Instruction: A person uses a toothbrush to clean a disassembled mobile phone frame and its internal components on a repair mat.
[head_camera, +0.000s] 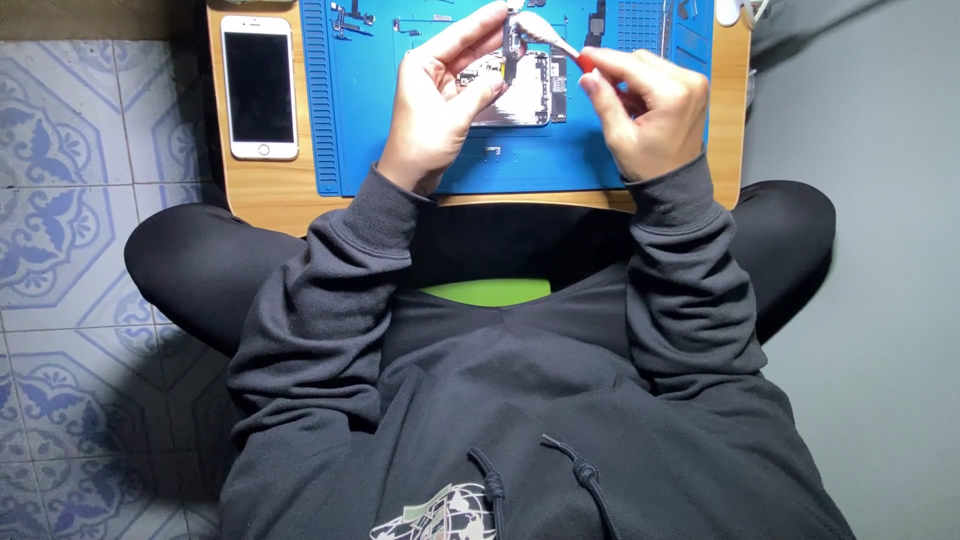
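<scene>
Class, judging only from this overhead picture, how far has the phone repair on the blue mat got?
Done: the opened phone body lies on the blue rubber mat, small parts laid out above. In hand: the left hand holds a small dark component; the right hand works it with a red-tipped tool. Left: the white smartphone lies untouched alongside.

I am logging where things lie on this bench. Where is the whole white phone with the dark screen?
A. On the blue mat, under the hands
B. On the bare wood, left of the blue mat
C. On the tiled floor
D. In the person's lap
B: the white phone lies flat on the wooden table, just off the left edge of the blue mat, apart from both hands.
</scene>
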